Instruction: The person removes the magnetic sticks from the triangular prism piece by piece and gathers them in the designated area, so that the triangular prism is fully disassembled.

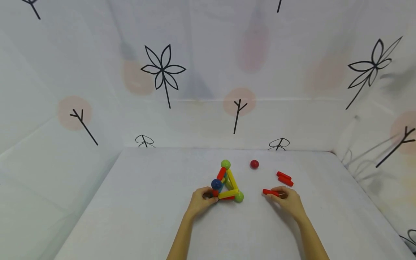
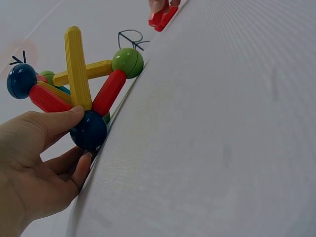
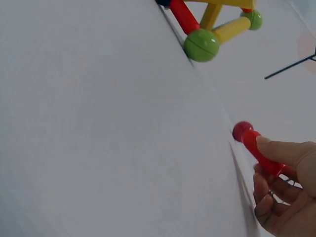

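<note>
On the desk (image 1: 146, 216), a stick-and-ball frame (image 1: 232, 179) is pinched at a blue ball (image 2: 89, 132) by the left grip (image 1: 200, 201); rightward, a red stick (image 1: 269, 192) is pinched by the right grip (image 1: 288, 201). Presumably light and stiff, it is best held mid-length.

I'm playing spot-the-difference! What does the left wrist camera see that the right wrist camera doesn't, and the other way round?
Only left: the gripping left hand and the upper blue ball.
Only right: the red ball and the palm of the right hand.
Both: green balls, yellow sticks, red sticks, the lower blue ball and the right hand's fingers, barely in the left view.
</note>
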The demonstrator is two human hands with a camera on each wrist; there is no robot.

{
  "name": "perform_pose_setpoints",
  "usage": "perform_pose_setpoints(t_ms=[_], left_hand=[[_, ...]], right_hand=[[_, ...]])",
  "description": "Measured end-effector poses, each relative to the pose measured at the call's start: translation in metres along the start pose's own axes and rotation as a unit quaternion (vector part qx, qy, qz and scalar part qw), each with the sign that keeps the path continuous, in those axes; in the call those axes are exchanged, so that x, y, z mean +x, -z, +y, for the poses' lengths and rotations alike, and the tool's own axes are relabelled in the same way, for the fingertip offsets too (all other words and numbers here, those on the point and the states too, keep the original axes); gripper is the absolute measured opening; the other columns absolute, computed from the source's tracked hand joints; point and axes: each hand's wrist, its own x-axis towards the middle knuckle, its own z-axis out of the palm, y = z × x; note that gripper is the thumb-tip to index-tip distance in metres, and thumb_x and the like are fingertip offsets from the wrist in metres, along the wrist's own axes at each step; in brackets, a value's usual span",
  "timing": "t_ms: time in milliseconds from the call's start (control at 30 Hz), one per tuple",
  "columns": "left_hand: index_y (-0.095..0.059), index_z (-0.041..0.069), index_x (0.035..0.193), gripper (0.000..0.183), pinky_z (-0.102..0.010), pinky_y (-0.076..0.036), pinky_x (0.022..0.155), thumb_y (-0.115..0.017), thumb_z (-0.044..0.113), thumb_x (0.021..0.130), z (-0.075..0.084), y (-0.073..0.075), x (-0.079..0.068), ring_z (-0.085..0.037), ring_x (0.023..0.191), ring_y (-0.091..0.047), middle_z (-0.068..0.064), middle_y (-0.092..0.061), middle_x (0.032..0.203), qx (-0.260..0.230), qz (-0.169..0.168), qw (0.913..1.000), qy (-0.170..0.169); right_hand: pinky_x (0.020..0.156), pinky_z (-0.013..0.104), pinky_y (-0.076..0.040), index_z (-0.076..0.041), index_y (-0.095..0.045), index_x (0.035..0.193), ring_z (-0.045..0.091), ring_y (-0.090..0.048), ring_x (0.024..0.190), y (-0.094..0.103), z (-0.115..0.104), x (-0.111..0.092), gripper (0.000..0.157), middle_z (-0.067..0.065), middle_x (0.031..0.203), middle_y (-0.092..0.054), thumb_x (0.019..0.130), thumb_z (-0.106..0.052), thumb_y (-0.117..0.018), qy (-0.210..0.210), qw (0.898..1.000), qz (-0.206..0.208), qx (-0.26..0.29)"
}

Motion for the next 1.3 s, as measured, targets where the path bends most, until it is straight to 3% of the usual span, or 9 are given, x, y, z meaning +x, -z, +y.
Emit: perform_pose_setpoints(t_ms=[300,433,767,1100,1300], left_hand=[[-0.068,-0.001,0.098,0.022,-0.023,-0.046,0.070,-0.072,0.011,0.080,-0.001,0.000,-0.001,-0.014,0.078,-0.054,-0.009,-0.066,0.090,-0.001,0.000,1.0000,0.009],[-0.068,0.000,0.099,0.022,-0.023,-0.046,0.070,-0.071,0.011,0.080,0.001,0.001,-0.001,-0.016,0.080,-0.055,-0.009,-0.067,0.092,-0.002,-0.003,0.9999,0.013],[-0.068,-0.001,0.098,0.022,-0.023,-0.047,0.070,-0.072,0.010,0.079,-0.004,-0.002,0.001,-0.015,0.078,-0.057,-0.011,-0.068,0.092,-0.015,0.002,0.9999,-0.002],[-0.068,-0.002,0.098,0.022,-0.023,-0.046,0.070,-0.072,0.011,0.079,-0.003,-0.001,0.001,-0.015,0.078,-0.056,-0.011,-0.068,0.092,-0.012,0.003,0.9999,-0.004],[-0.068,-0.002,0.097,0.022,-0.022,-0.047,0.070,-0.071,0.010,0.080,-0.003,-0.001,0.001,-0.016,0.079,-0.057,-0.011,-0.068,0.092,-0.009,0.003,0.9999,-0.010]], right_hand=[[0.072,0.031,-0.048,0.003,-0.061,0.111,0.032,-0.055,0.093,0.021,0.022,0.005,0.042,0.016,0.100,-0.061,0.085,-0.029,-0.070,-0.017,0.998,0.020,-0.061],[0.069,0.033,-0.046,0.003,-0.063,0.107,0.028,-0.055,0.086,0.021,0.026,0.006,0.034,0.013,0.092,-0.062,0.083,-0.020,-0.071,0.009,0.995,0.030,-0.091],[0.074,0.048,-0.052,0.008,-0.062,0.109,0.040,-0.057,0.089,0.019,0.026,0.005,0.027,0.029,0.101,-0.058,0.084,-0.004,-0.065,0.026,0.992,0.070,-0.104],[0.076,0.051,-0.050,0.010,-0.062,0.105,0.040,-0.058,0.086,0.018,0.031,0.011,0.027,0.028,0.097,-0.060,0.083,-0.004,-0.067,0.035,0.988,0.111,-0.104],[0.067,0.040,-0.049,0.011,-0.064,0.102,0.038,-0.060,0.080,0.018,0.034,0.018,0.025,0.028,0.091,-0.062,0.080,-0.002,-0.069,0.055,0.982,0.151,-0.097]])
